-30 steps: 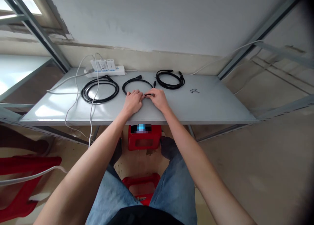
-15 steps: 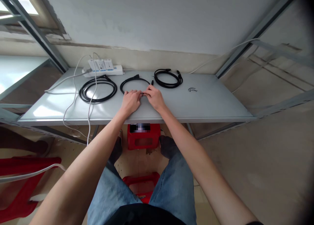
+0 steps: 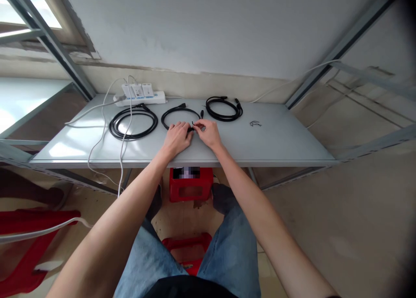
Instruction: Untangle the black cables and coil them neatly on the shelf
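Observation:
Three coiled black cables lie in a row on the grey shelf (image 3: 276, 146): a large coil (image 3: 133, 122) at the left, a middle coil (image 3: 180, 114), and a right coil (image 3: 223, 108). My left hand (image 3: 177, 137) and my right hand (image 3: 209, 133) meet at the near edge of the middle coil. Both hands have their fingers pinched on the black cable where it crosses between them. The spot they grip is partly hidden by the fingers.
A white power strip (image 3: 139, 96) with white chargers sits at the back left, white leads (image 3: 104, 124) trailing over the shelf's front edge. A small black tie (image 3: 255, 124) lies right of the coils. Red stools (image 3: 190, 184) stand on the floor below.
The hands stay at the near edge of the middle coil. Their fingers have shifted slightly on the cable. The camera view has tilted a little.

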The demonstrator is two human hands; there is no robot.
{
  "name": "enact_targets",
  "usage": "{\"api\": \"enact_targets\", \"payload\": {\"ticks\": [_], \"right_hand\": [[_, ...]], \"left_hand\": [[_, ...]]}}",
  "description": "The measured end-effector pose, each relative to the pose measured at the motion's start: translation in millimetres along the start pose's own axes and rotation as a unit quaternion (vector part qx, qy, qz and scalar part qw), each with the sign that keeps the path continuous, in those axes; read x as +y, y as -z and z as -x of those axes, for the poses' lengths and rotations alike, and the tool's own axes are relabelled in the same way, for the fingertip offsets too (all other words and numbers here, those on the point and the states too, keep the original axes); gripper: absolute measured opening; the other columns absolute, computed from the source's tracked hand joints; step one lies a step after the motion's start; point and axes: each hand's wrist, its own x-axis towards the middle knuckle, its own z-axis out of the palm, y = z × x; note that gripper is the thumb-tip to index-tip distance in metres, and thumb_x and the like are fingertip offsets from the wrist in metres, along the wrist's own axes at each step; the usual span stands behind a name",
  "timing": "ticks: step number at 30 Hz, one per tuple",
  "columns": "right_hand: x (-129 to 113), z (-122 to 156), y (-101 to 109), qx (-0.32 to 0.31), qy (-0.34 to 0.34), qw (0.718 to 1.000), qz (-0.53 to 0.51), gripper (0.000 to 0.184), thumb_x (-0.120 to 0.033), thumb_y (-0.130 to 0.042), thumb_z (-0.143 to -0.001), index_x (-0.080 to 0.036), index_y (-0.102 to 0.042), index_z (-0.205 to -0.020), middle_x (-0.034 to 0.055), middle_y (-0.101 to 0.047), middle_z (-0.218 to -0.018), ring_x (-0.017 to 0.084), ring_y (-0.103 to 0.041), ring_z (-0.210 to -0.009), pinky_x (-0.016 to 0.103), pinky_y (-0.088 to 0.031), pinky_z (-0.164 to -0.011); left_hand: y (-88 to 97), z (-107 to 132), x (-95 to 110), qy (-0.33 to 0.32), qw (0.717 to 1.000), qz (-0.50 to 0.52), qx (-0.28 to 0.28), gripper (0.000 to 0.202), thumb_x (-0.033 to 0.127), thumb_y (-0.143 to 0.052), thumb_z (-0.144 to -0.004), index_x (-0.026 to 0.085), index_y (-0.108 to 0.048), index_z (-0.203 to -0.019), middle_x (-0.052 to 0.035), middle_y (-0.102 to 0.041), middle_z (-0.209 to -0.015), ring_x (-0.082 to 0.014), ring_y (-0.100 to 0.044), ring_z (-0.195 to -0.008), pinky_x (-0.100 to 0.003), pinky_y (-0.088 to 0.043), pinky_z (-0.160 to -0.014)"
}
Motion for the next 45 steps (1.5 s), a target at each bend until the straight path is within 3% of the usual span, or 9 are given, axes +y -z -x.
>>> {"api": "enact_targets", "payload": {"ticks": [5, 13, 18, 28, 38, 42, 45], "right_hand": [[-4.3, 2.0, 0.6, -0.012, -0.002, 1.000, 0.012, 0.013, -0.021, -0.068, -0.096, -0.020, -0.080, -0.096, 0.0077, -0.082, -0.094, 0.022, -0.077, -0.087, 0.034, -0.059, -0.086], [-4.7, 1.9, 0.3, -0.020, 0.033, 0.999, 0.026, 0.013, -0.018, -0.067, -0.097, -0.020, -0.080, -0.093, 0.0069, -0.081, -0.096, 0.021, -0.074, -0.086, 0.032, -0.056, -0.084], [-5.3, 2.8, -0.5, -0.027, 0.050, 0.996, 0.063, 0.015, -0.017, -0.067, -0.099, -0.020, -0.080, -0.092, 0.0069, -0.080, -0.096, 0.022, -0.072, -0.088, 0.033, -0.053, -0.088], [-7.7, 5.0, -2.4, -0.020, 0.031, 0.993, 0.109, 0.015, -0.024, -0.069, -0.103, -0.022, -0.077, -0.091, 0.0054, -0.078, -0.098, 0.022, -0.068, -0.089, 0.032, -0.049, -0.083], [-14.2, 11.9, -1.2, 0.006, 0.042, 0.996, 0.078, 0.026, -0.036, -0.067, -0.107, -0.024, -0.080, -0.087, 0.0054, -0.080, -0.095, 0.022, -0.071, -0.089, 0.033, -0.052, -0.084], [-12.6, 6.7, 0.2, 0.008, 0.016, 1.000, 0.020, 0.013, -0.033, -0.074, -0.100, -0.023, -0.081, -0.104, 0.0063, -0.081, -0.103, 0.023, -0.073, -0.092, 0.034, -0.056, -0.087], [-3.4, -0.8, -0.5, 0.009, -0.020, 0.998, -0.051, 0.027, -0.028, -0.082, -0.090, -0.023, -0.079, -0.117, 0.0051, -0.081, -0.102, 0.021, -0.074, -0.089, 0.034, -0.058, -0.087]], "left_hand": [[-1.1, -1.2, -0.9, 0.009, 1.000, -0.008, -0.018, 0.035, 0.046, -0.050, -0.109, 0.019, -0.070, -0.121, -0.0184, -0.078, -0.118, -0.0389, -0.066, -0.121, -0.051, -0.043, -0.105], [2.6, 0.6, -0.8, -0.001, 1.000, -0.008, -0.009, 0.030, 0.038, -0.049, -0.110, 0.022, -0.067, -0.127, -0.0178, -0.077, -0.124, -0.0384, -0.063, -0.125, -0.050, -0.044, -0.105], [1.4, 0.2, -2.5, -0.008, 1.000, 0.010, -0.013, 0.026, 0.035, -0.049, -0.109, 0.023, -0.068, -0.121, -0.0168, -0.075, -0.125, -0.0370, -0.063, -0.125, -0.048, -0.045, -0.104], [-3.6, -1.3, -6.5, -0.009, 1.000, 0.009, -0.003, 0.026, 0.038, -0.046, -0.112, 0.022, -0.067, -0.112, -0.0169, -0.074, -0.119, -0.0356, -0.064, -0.118, -0.047, -0.047, -0.101], [1.7, 0.5, -2.8, 0.010, 1.000, 0.009, -0.006, 0.025, 0.031, -0.047, -0.109, 0.022, -0.070, -0.108, -0.0166, -0.077, -0.117, -0.0339, -0.069, -0.113, -0.043, -0.048, -0.097], [1.6, 0.2, -3.3, 0.005, 1.000, 0.020, -0.001, 0.027, 0.031, -0.047, -0.109, 0.021, -0.072, -0.111, -0.0159, -0.077, -0.119, -0.0332, -0.070, -0.111, -0.042, -0.048, -0.095], [0.2, -0.4, -5.2, 0.009, 0.999, 0.034, 0.003, 0.029, 0.033, -0.048, -0.110, 0.021, -0.074, -0.112, -0.0152, -0.077, -0.117, -0.0324, -0.071, -0.108, -0.041, -0.048, -0.092]]}}
